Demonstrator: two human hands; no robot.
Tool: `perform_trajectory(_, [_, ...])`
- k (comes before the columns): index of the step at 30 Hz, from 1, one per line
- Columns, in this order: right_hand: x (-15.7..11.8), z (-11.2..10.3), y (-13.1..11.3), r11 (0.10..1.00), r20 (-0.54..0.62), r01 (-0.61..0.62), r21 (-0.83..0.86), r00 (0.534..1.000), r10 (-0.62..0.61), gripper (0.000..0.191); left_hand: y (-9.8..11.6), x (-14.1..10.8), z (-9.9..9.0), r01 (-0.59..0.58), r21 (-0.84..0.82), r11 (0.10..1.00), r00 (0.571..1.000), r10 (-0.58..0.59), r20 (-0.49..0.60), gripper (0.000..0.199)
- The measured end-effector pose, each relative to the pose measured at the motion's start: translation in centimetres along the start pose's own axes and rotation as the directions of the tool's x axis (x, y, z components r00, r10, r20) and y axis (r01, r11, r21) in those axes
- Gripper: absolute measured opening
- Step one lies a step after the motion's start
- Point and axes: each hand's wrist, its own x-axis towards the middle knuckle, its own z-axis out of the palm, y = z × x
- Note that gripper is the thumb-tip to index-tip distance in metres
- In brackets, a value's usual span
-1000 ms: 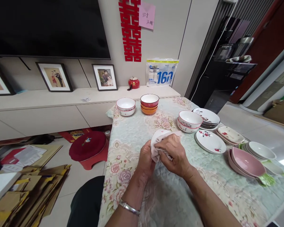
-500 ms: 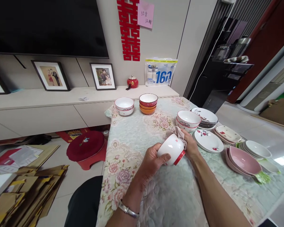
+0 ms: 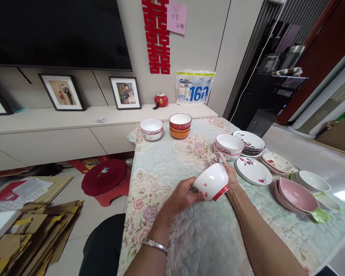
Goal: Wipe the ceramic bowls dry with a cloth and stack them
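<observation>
A white bowl [image 3: 212,181] with a red foot and small red marks is held tilted above the table, its base turned toward the lower right. My left hand [image 3: 189,193] grips its left edge, thumb along the outer side. On the far side of the bowl, my right hand [image 3: 231,177] is closed on a crumpled greyish-pink cloth [image 3: 219,158] pressed against it; the bowl hides part of those fingers. Just beyond stand two stacked white bowls [image 3: 229,145] with red rims.
Flower-patterned plates [image 3: 253,171], darker-edged plates [image 3: 248,140], pink leaf-shaped dishes [image 3: 296,194] and small white bowls [image 3: 313,181] line the table's right side. Farther back are white bowls [image 3: 151,128] and red-orange bowls [image 3: 180,126]. A red stool [image 3: 105,178] stands left of the table.
The bowl has turned in my left hand, so red marks on its side now show. My right hand and the cloth have shifted farther behind the bowl.
</observation>
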Motion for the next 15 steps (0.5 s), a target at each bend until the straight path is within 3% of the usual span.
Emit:
perform_trajectory(5, [-0.4,0.0,0.0,0.997,-0.045,0.031,-0.072,0.998,-0.034,0.026,0.0,0.3,1.0,-0.024,-0.216,0.976,0.996,0.005,-0.086,0.045])
perform_trajectory(7, [-0.8,-0.1,-0.7,0.973,-0.032,0.125,-0.194,0.990,-0.134,0.025,0.3,0.2,1.2,-0.037,-0.236,0.971,0.996,0.016,-0.092,0.045])
perform_trajectory(9, [-1.5,0.0,-1.7,0.889,0.075,0.298,-0.348,0.954,-0.290,0.020,0.7,0.2,1.5,-0.040,-0.224,0.974,0.995,0.018,-0.096,0.044])
perform_trajectory(12, [-3.0,1.0,-3.4,0.605,0.362,0.589,-0.536,0.808,-0.466,0.014,1.1,0.1,2.0,-0.049,-0.202,0.978,0.993,0.026,-0.114,0.039])
perform_trajectory(15, [-4.9,2.7,-4.3,0.255,0.615,0.779,-0.574,0.615,-0.494,0.013,1.5,0.1,2.5,-0.088,-0.195,0.977,0.991,0.066,-0.116,0.033])
